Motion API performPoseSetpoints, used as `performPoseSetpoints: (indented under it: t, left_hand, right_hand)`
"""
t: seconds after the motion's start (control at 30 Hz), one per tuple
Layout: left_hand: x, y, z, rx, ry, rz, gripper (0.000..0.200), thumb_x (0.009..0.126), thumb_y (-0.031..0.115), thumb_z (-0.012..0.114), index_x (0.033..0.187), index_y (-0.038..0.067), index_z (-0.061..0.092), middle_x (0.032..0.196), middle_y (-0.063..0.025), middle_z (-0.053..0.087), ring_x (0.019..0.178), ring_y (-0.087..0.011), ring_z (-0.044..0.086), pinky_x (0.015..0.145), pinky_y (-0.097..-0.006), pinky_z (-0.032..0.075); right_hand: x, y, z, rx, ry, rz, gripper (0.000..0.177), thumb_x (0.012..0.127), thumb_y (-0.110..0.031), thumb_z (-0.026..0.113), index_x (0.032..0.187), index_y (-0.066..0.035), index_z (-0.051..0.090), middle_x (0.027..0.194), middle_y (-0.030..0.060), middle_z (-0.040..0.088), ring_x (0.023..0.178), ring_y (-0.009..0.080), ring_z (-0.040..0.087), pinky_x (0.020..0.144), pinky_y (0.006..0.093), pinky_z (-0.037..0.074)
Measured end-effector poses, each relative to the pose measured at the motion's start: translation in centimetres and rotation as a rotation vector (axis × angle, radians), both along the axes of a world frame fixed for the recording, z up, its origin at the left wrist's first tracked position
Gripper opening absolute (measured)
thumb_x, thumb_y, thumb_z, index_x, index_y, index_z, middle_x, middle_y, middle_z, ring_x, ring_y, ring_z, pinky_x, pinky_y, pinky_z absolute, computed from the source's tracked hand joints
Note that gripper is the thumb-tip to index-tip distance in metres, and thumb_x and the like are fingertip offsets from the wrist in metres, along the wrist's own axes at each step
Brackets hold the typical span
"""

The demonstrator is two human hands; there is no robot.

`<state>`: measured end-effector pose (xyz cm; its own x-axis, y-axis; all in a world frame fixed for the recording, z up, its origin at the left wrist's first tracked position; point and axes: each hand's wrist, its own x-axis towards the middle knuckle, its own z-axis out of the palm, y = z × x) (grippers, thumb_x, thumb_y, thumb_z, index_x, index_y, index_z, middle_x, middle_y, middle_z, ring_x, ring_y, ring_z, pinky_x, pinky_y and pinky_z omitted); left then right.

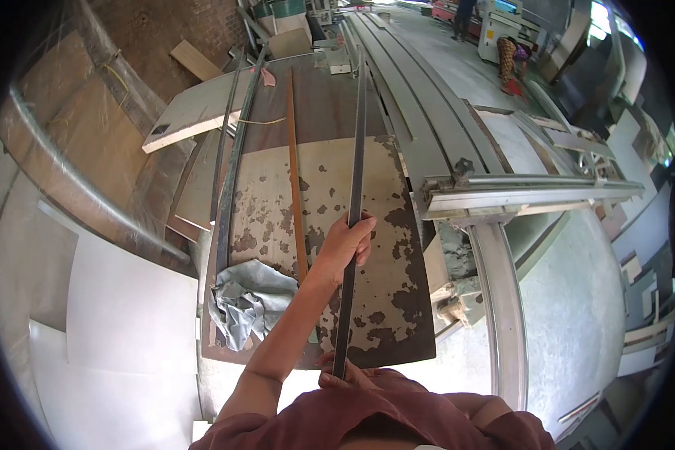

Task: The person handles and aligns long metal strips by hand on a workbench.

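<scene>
Hands, left (346, 241) and right (352, 375), curl closed around a dark strip (358, 169). Patchy bench (330, 184) below; workshop machine (500, 34) beyond.

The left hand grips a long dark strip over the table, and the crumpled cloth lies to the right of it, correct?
Not quite: the head view shows the crumpled cloth to the left of the dark strip that the left hand grips.

The left hand (348, 241) grips a long dark strip (358, 165) over the patchy counter (326, 169); the right hand (358, 376) seemingly holds its near end.
</scene>
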<state>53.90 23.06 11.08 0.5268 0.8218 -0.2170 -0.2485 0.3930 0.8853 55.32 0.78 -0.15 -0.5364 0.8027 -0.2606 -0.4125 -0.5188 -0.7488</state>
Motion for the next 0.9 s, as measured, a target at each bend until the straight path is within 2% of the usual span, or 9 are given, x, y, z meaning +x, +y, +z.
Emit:
performPoseSetpoints:
  t: [0.3, 0.5, 0.77, 0.87, 0.9]
  left_hand:
    - [-1.6, -5.9, 0.3, 0.049, 0.028, 0.016, 0.016, 0.084, 0.018, 0.054, 0.088, 0.005, 0.046, 0.051, 0.0028, 0.036, 0.038, -0.0064, 0.035, 0.035, -0.0215, 0.028]
    - [-2.6, -8.7, -1.6, 0.053, 0.106, 0.04, 0.015, 0.082, 0.017, 0.055, 0.089, 0.006, 0.048, 0.05, 0.0034, 0.035, 0.038, -0.0063, 0.035, 0.034, -0.0206, 0.028]
    - [-6.0, -15.6, -4.6, 0.188, 0.433, 0.052, 0.014, 0.081, 0.017, 0.053, 0.085, 0.006, 0.045, 0.049, 0.0021, 0.036, 0.037, -0.0081, 0.037, 0.035, -0.0242, 0.03]
    - [-10.8, -20.8, -5.3, 0.141, 0.482, -0.003, 0.015, 0.081, 0.018, 0.054, 0.084, 0.005, 0.045, 0.048, 0.0021, 0.036, 0.035, -0.0084, 0.036, 0.034, -0.0248, 0.029]
    - [-12.6, -23.1, -4.9, 0.144, 0.565, 0.009, 0.017, 0.081, 0.018, 0.054, 0.086, 0.004, 0.046, 0.048, 0.0018, 0.037, 0.034, -0.0086, 0.037, 0.033, -0.0256, 0.029]
  right_hand:
    - [-1.3, -5.6, 0.1, 0.04, 0.006, 0.137, 0.056, 0.084, -0.027, 0.056, 0.128, -0.008, 0.026, 0.089, 0.0051, 0.052, 0.077, 0.012, 0.05, 0.067, 0.0266, 0.044]
    - [-3.3, -8.5, -0.4, 0.094, -0.011, 0.257, 0.057, 0.084, -0.025, 0.056, 0.129, -0.009, 0.024, 0.089, 0.0052, 0.052, 0.077, 0.0126, 0.051, 0.066, 0.0274, 0.046]
    - [-6.5, -14.7, -1.3, 0.214, -0.042, 0.458, 0.059, 0.085, -0.021, 0.056, 0.131, -0.01, 0.021, 0.088, 0.0053, 0.053, 0.076, 0.0133, 0.052, 0.065, 0.0284, 0.047]
    - [-7.0, -18.2, -4.1, 0.177, -0.11, 0.496, 0.06, 0.085, -0.02, 0.055, 0.132, -0.01, 0.02, 0.088, 0.0054, 0.053, 0.076, 0.0136, 0.053, 0.065, 0.0288, 0.048]
    - [-6.7, -19.2, -5.5, 0.146, -0.163, 0.5, 0.06, 0.085, -0.02, 0.055, 0.132, -0.011, 0.02, 0.088, 0.0054, 0.053, 0.076, 0.0137, 0.053, 0.065, 0.0289, 0.048]
